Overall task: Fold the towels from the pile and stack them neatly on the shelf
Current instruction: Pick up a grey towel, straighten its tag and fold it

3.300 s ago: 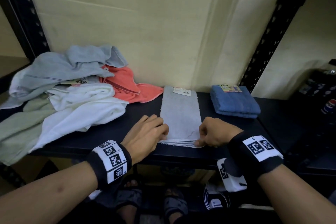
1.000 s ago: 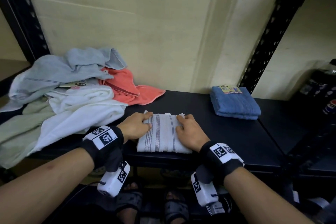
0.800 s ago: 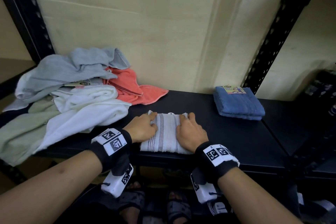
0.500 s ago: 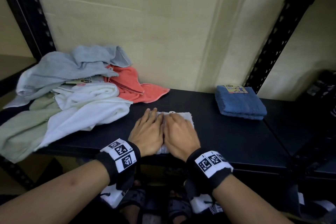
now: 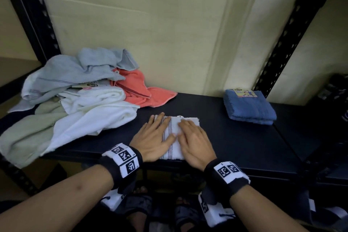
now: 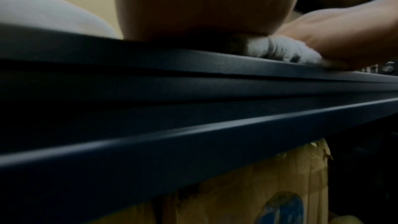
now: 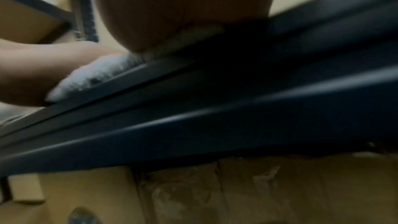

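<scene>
Right now I am pressing both palms flat on the folded striped towel, which is lying at the front edge of the black shelf. My left hand is covering its left half and my right hand its right half, fingers straight and lying close together, thumbs nearly meeting over the stripes. To the right of the towel, bare shelf is running toward the folded blue towel, which is sitting well apart near the wall beside the black upright post. To the left, the loose pile of grey, white, green and coral towels is crowding that end, its white edge lying near my left hand and its green part hanging over the front lip.

From the left wrist, the heel of my left hand is sitting on the towel's fluffy front fold, right at the shelf lip, with cardboard showing below. From the right wrist, the same fold is showing under the right hand, blurred.
</scene>
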